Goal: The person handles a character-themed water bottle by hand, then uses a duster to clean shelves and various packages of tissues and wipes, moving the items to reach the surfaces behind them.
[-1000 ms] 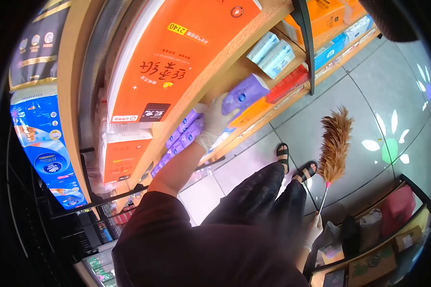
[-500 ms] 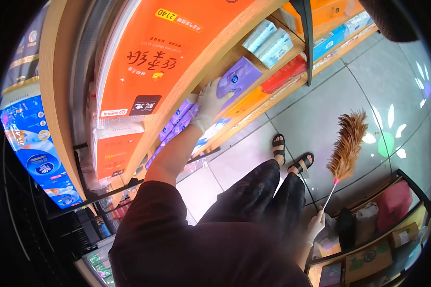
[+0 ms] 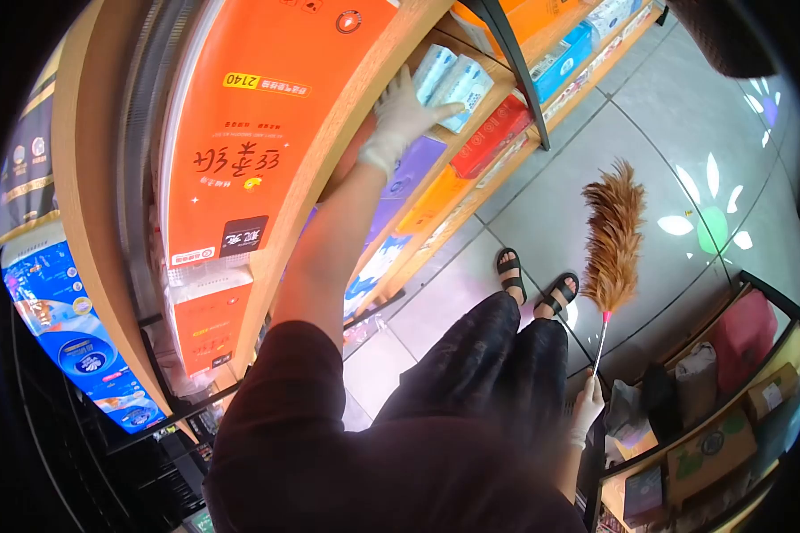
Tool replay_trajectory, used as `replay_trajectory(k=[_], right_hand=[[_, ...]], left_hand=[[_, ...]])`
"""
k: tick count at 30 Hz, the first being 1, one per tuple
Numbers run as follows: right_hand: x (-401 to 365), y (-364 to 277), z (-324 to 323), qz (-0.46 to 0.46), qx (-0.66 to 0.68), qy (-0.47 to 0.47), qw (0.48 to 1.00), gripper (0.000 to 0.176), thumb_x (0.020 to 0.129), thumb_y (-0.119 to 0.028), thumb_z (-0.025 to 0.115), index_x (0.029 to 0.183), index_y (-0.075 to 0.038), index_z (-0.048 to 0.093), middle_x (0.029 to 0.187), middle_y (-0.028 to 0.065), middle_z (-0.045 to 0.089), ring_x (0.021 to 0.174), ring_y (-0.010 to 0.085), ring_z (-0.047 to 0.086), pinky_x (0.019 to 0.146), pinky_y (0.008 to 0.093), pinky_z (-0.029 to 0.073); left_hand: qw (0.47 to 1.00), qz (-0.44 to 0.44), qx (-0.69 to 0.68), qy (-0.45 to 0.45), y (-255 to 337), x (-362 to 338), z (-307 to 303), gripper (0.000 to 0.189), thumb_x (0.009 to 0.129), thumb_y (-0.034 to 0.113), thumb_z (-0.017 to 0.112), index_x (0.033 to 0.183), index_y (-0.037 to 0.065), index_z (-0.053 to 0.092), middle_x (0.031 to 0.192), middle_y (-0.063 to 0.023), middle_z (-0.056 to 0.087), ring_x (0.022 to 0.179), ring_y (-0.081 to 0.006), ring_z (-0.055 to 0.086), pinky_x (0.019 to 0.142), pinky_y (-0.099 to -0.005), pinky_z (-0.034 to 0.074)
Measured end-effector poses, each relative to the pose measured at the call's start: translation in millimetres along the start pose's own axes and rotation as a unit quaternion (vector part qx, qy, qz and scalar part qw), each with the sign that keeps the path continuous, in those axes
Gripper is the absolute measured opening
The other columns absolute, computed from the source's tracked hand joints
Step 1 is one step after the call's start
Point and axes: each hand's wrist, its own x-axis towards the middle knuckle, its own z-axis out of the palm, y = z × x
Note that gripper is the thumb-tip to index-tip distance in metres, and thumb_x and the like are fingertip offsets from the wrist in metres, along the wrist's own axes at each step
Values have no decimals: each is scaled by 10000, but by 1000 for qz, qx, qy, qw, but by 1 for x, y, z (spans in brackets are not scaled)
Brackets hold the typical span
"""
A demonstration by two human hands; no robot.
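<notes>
My left hand, in a white glove, reaches into the shelf with fingers spread. It lies against the near side of two blue-and-white tissue packs, its thumb stretched over the front one. Below the wrist stands a purple tissue pack on the same shelf. Low on the right, my gloved right hand is closed around the thin handle of a feather duster. The duster's brown feathers point up and away from me, above the tiled floor.
A big orange tissue package fills the upper wooden shelf near my left arm. Red packs sit on a lower shelf, beyond a black shelf post. At lower right is a rack with a cardboard box and bags.
My left hand has moved from the purple pack up along the shelf to the blue-and-white packs. The duster has swung slightly left and stands more upright, still in my right hand.
</notes>
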Motion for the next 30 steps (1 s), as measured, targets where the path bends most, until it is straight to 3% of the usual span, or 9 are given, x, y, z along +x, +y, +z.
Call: replay_trajectory(k=[3, 11, 16, 19, 20, 22, 24, 26, 30], right_hand=[[-6, -7, 2, -27, -23, 7, 999, 298, 999, -217, 569, 1185, -15, 684, 650, -139, 357, 535, -17, 265, 467, 209, 165], [-11, 14, -7, 7, 3, 21, 1000, 276, 998, -203, 560, 1141, -14, 702, 666, -117, 420, 548, -7, 299, 476, 210, 195], [-7, -9, -14, 1, -49, -57, 997, 234, 966, -158, 587, 1051, 21, 711, 697, -74, 519, 598, 12, 401, 506, 217, 300], [9, -53, -6, -110, -116, -131, 978, 238, 942, -147, 609, 1010, 65, 691, 735, -37, 591, 673, 48, 488, 587, 234, 410], [12, -80, 6, -145, -150, -134, 969, 247, 916, -143, 631, 995, 88, 671, 759, 1, 636, 739, 71, 528, 672, 254, 463], [33, -126, 43, -242, -258, -143, 924, 200, 887, -129, 633, 990, 37, 674, 622, 144, 532, 604, 82, 506, 559, 310, 431], [42, -186, 106, -318, -278, -105, 900, 200, 904, -175, 631, 1008, -17, 698, 638, 206, 555, 501, 217, 534, 529, 349, 435], [56, -236, 170, -391, -260, -128, 873, 276, 938, -275, 590, 1102, -81, 698, 742, 219, 631, 669, 356, 659, 602, 385, 501], [59, -288, 265, -374, -398, -209, 811, 327, 959, -366, 518, 1146, -162, 692, 925, 203, 681, 908, 402, 646, 779, 478, 512]], left_hand=[[986, -45, -100, -126, 5, 30, 10, 1299, 562, 525, 869, 1504, -51, 185, 1432, -291, 432, 1326, -386, 454, 1084, -408, 400], [979, 126, -148, 63, 40, -43, -18, 1035, 563, 367, 871, 1420, 47, 387, 1214, -225, 559, 1119, -402, 546, 958, -488, 436], [953, 210, -203, -79, 46, -169, -23, 987, 551, 320, 860, 1400, 70, 421, 1185, -191, 537, 1108, -386, 518, 948, -480, 409], [945, 194, -219, -146, 34, -227, -33, 933, 562, 253, 856, 1377, 50, 448, 1175, -180, 550, 1104, -367, 522, 961, -446, 410], [942, 181, -228, -167, 28, -240, -33, 927, 567, 258, 842, 1378, 51, 444, 1169, -178, 547, 1097, -366, 523, 961, -446, 403], [936, 147, -243, -206, 18, -259, -35, 915, 577, 269, 815, 1380, 53, 434, 1156, -172, 542, 1082, -364, 524, 961, -447, 389], [939, 121, -237, -219, 14, -269, -38, 910, 578, 266, 815, 1377, 50, 436, 1143, -177, 547, 1071, -360, 531, 953, -443, 399], [940, 105, -237, -221, 12, -276, -39, 908, 580, 265, 816, 1376, 50, 437, 1134, -182, 552, 1065, -358, 537, 945, -439, 411], [930, 90, -258, -245, 18, -286, -35, 892, 586, 259, 829, 1369, 59, 450, 1136, -174, 547, 1064, -345, 532, 941, -437, 413]])
